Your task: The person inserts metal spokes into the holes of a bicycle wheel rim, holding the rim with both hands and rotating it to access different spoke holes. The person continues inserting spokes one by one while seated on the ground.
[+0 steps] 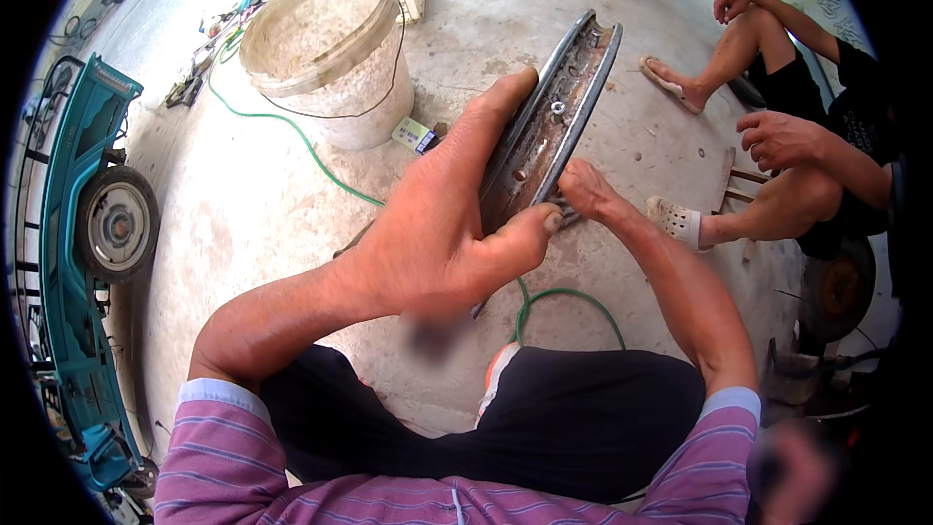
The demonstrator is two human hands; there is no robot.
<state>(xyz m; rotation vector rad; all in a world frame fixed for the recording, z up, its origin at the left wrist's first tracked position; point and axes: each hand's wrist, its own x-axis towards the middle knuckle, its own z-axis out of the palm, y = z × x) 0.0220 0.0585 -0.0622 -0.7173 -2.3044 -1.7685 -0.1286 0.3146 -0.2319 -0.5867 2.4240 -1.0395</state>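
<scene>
A metal wheel rim (556,102) is held up in front of me, seen nearly edge-on. Its inner channel looks rusty, with small holes and a spoke nipple along the middle. My left hand (437,204) wraps round the near part of the rim, with the thumb on its right edge and the fingers on its left side. My right hand (588,190) is on the far right side of the rim, its fingers bent and closed near what look like thin spokes. What that hand pinches is hidden by the rim and by its own fingers.
A dirty white bucket (330,87) with a wire handle stands ahead left, a small box (414,135) beside it. A green hose (301,131) runs across the concrete floor. At far left is a teal cart (83,233); on the right sits a person (855,117).
</scene>
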